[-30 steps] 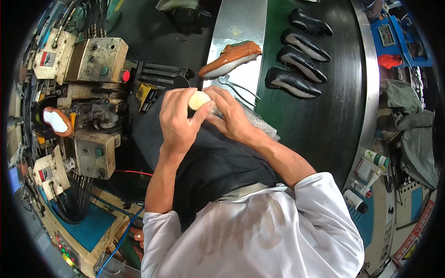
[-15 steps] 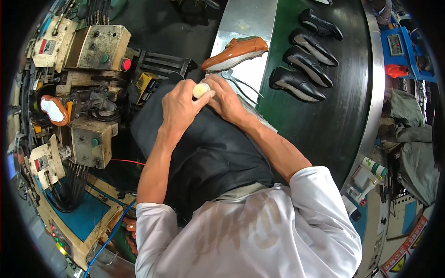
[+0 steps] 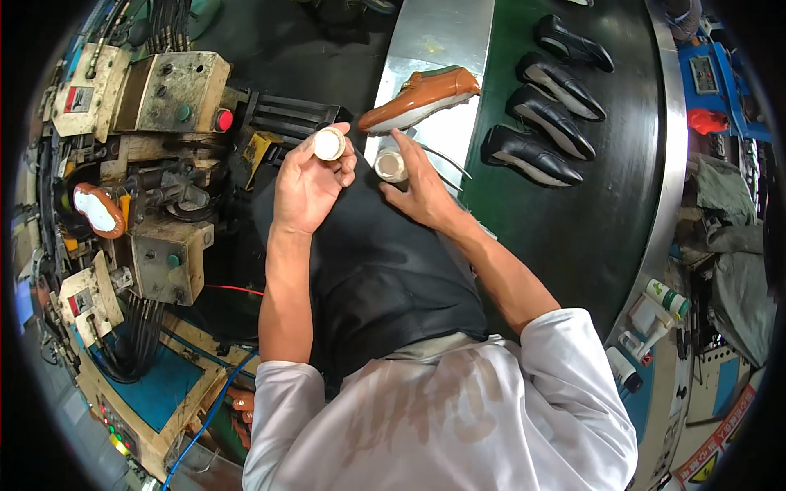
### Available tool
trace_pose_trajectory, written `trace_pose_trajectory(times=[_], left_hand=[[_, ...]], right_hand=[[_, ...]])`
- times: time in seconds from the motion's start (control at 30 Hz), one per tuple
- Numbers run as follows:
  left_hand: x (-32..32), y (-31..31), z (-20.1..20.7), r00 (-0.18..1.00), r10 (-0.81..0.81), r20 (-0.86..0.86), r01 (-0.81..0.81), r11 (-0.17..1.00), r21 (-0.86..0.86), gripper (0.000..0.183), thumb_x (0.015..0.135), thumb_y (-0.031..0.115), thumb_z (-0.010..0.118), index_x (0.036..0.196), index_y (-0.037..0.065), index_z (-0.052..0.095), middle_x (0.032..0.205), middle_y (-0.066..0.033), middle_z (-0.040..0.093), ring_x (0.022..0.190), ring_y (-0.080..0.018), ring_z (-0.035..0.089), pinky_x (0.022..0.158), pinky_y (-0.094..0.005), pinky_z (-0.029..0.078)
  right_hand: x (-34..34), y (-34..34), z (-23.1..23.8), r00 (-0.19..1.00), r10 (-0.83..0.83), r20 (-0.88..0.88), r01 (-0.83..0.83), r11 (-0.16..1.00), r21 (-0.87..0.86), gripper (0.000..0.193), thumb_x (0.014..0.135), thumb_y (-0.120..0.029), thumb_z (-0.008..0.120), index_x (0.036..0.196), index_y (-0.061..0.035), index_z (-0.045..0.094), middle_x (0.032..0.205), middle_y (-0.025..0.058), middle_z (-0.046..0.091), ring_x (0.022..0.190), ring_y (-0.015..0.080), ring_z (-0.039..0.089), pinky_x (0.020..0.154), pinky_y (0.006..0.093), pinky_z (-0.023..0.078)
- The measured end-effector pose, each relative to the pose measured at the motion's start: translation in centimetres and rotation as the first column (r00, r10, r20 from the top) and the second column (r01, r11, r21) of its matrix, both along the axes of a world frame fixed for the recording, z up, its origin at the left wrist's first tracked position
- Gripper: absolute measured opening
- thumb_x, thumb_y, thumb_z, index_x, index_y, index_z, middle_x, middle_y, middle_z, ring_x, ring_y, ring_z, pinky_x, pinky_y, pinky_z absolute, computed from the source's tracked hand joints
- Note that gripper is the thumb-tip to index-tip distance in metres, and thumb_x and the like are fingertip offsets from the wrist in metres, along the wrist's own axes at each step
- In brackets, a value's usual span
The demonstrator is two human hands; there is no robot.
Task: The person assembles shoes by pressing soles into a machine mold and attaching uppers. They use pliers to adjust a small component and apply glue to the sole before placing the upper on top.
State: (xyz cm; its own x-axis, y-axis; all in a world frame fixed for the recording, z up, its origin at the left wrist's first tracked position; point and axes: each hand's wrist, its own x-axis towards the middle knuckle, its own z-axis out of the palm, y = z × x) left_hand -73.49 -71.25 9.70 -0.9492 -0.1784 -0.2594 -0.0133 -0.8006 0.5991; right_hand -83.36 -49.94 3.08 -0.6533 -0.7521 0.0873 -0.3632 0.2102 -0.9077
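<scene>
The small container that was enclosed between both hands half a second ago has been separated into two parts, and the hands have been drawn apart near the centre of the frame. A pale round cap point(image 3: 330, 144) is now gripped in the left hand point(image 3: 308, 186), left of centre in the upper half; it is held by the fingertips, with the palm partly turned up. The small jar point(image 3: 390, 165) is held in the right hand point(image 3: 422, 191), just right of the cap and a little lower, its sides clasped between thumb and fingers. Both grips are thus closed on something, and a clear gap is left between cap and jar.

By this change the mouth of the jar has been uncovered, so its contents can be judged to be within reach; how full it is cannot be told. The brown shoe point(image 3: 422, 98), on the metal ledge point(image 3: 442, 33) at upper centre, is left lying on its side near the right fingertips, its place hardly altered. The black shoes point(image 3: 536, 154) are likewise seen in a row on the dark belt point(image 3: 573, 237), upper right, touched by neither hand.
</scene>
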Motion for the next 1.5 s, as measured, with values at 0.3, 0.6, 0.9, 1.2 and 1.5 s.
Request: trace_pose_trajectory(times=[0.3, 0.6, 0.9, 1.2, 1.5], left_hand=[[0.5, -0.2, 0.0, 0.986, 0.011, -0.167, 0.02, 0.983, 0.181, 0.062, 0.104, 0.031, 0.062, 0.154, -0.005, 0.051, 0.125, -0.0225, 0.062, 0.098, -0.0273, 0.06, 0.08, -0.0372, 0.051], [1.7, -0.5, 2.1, 0.956, -0.018, -0.292, 0.029, 0.999, 0.034, 0.062, 0.102, 0.028, 0.065, 0.157, 0.001, 0.054, 0.132, -0.0265, 0.061, 0.097, -0.0263, 0.062, 0.08, -0.0354, 0.053], [3.6, -1.1, 3.6, 0.896, 0.077, -0.436, -0.09, 0.996, -0.008, 0.051, 0.106, 0.022, 0.065, 0.154, 0.007, 0.058, 0.142, -0.0335, 0.061, 0.103, -0.0298, 0.067, 0.086, -0.0375, 0.055], [4.4, -0.5, 3.6, 0.883, 0.142, -0.448, -0.216, 0.969, -0.118, 0.049, 0.108, 0.015, 0.066, 0.155, 0.006, 0.056, 0.147, -0.0319, 0.06, 0.125, -0.0362, 0.068, 0.108, -0.0475, 0.056], [7.2, -1.0, 4.6, 0.896, 0.19, -0.402, -0.294, 0.932, -0.215, 0.054, 0.105, 0.016, 0.071, 0.155, 0.001, 0.054, 0.149, -0.0316, 0.059, 0.133, -0.036, 0.065, 0.115, -0.0517, 0.053]], right_hand=[[-3.3, 5.5, -4.5, 0.94, -0.023, -0.341, 0.124, 0.952, 0.278, 0.064, 0.088, 0.003, 0.063, 0.152, 0.0045, 0.052, 0.152, 0.0313, 0.052, 0.141, 0.0483, 0.05, 0.12, 0.0534, 0.043], [-5.7, 3.6, -8.6, 0.8, 0.073, -0.596, 0.188, 0.912, 0.363, 0.022, 0.085, -0.013, 0.071, 0.103, -0.0001, 0.069, 0.103, 0.0217, 0.064, 0.098, 0.0391, 0.059, 0.086, 0.049, 0.052], [-6.7, 10.3, 3.0, 0.357, -0.142, 0.923, 0.276, 0.96, 0.04, 0.033, 0.106, -0.022, 0.061, 0.124, 0.0045, 0.068, 0.095, 0.0113, 0.07, 0.086, 0.02, 0.07, 0.075, 0.0378, 0.058], [1.3, 3.2, 20.2, 0.493, 0.163, 0.855, -0.324, 0.946, 0.006, 0.035, 0.11, -0.021, 0.066, 0.133, 0.0059, 0.068, 0.094, 0.0082, 0.074, 0.085, 0.0139, 0.07, 0.07, 0.0292, 0.056], [3.9, -2.1, 19.9, 0.358, 0.244, 0.901, -0.348, 0.93, -0.114, 0.035, 0.111, -0.017, 0.059, 0.128, 0.0143, 0.061, 0.109, 0.0203, 0.073, 0.097, 0.0288, 0.077, 0.08, 0.0404, 0.07]])
